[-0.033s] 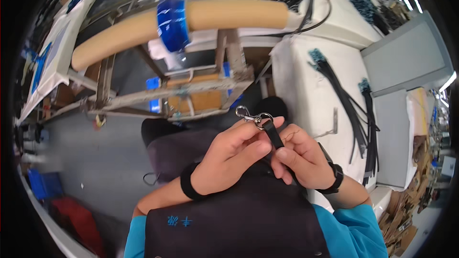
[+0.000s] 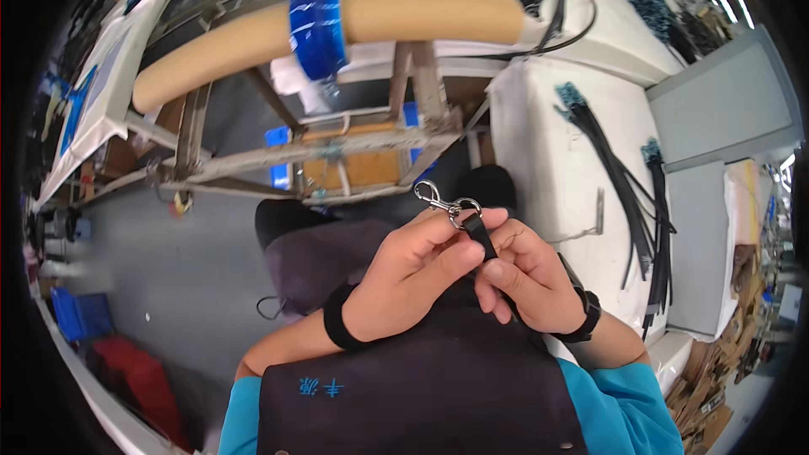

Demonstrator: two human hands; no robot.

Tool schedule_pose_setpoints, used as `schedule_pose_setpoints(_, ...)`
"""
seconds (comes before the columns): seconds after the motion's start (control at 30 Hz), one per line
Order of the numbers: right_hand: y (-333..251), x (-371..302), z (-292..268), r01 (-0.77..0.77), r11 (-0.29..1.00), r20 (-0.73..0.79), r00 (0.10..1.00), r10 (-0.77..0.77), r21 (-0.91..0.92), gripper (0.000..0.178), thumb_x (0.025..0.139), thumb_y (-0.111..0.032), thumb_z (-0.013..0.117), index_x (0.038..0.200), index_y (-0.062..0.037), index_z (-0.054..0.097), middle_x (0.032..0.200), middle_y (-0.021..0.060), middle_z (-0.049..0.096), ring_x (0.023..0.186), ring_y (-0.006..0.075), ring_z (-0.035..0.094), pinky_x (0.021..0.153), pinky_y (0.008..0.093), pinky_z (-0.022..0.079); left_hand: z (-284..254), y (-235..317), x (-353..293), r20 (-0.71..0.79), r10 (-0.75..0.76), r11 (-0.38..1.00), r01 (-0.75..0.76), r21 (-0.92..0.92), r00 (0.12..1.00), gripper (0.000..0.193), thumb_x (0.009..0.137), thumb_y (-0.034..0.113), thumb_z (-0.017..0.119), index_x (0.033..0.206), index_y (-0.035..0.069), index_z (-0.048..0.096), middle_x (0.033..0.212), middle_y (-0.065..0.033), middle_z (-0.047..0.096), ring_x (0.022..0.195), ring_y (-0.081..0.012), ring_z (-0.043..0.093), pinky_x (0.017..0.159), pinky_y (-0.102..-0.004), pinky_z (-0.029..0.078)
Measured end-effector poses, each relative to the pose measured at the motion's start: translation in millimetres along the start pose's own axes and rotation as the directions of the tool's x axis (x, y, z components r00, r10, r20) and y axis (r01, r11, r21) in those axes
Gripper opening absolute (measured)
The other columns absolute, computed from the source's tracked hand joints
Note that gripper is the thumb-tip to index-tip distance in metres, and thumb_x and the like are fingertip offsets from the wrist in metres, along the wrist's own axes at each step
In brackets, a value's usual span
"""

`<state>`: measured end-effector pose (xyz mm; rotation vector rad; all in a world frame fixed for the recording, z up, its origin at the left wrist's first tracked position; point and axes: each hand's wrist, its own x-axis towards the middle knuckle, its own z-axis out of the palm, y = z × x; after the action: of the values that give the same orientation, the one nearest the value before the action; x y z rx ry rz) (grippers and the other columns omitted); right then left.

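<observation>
In front of my dark apron, a black strap (image 2: 479, 234) runs between my two hands. Its upper end loops through a silver ring, which carries a shiny metal swivel snap hook (image 2: 435, 196) pointing up and left. My left hand (image 2: 410, 274) grips the strap just below the ring, fingers behind and thumb in front. Thumb and curled fingers of my right hand (image 2: 535, 282) close on the strap lower down. The rest of the strap is hidden behind my fingers and against the apron.
A padded tan roll (image 2: 421, 17) wrapped with blue film (image 2: 318, 29) spans a metal frame (image 2: 337, 152) ahead. To the right, black straps (image 2: 611, 160) with teal ends lie on a white-covered table (image 2: 539, 143). A blue bin (image 2: 82, 313) stands on the floor at left.
The surroundings have shifted slightly to the right in view. Both hands keep the same hold on the strap, and the snap hook sits a touch higher.
</observation>
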<state>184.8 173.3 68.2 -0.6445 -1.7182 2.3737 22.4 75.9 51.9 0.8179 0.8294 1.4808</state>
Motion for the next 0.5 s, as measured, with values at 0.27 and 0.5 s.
schedule_pose_setpoints(0.27, 32.7, 25.6, -6.7, 0.189, 0.954, -0.021, 0.98, -0.2, -0.234, 0.036, 0.098, -0.021, 0.046, 0.125, 0.0012, 0.043, 0.115, 0.0077, 0.05, 0.102, 0.0166, 0.051, 0.092, 0.0287, 0.039, -25.5, -28.1, -36.9, -0.159, 0.091, 0.844, 0.008, 0.537, 0.983, 0.02, 0.097, 0.015, 0.046, 0.105, 0.0, 0.058, 0.093, -0.0038, 0.056, 0.081, -0.0102, 0.054, 0.072, -0.0246, 0.043)
schedule_pose_setpoints(0.5, 53.1, 35.7, 21.5, 0.251, 0.955, -0.005, 0.967, -0.255, -0.157, 0.016, 0.09, -0.007, 0.058, 0.105, -0.0007, 0.059, 0.112, 0.0077, 0.049, 0.096, 0.0126, 0.053, 0.084, 0.0262, 0.045, -32.4, -42.4, -46.9, -0.089, 0.163, 0.639, -0.036, 0.769, 0.983, 0.018, 0.09, 0.013, 0.057, 0.103, 0.001, 0.057, 0.087, -0.0114, 0.058, 0.076, -0.0254, 0.059, 0.069, -0.0325, 0.047)
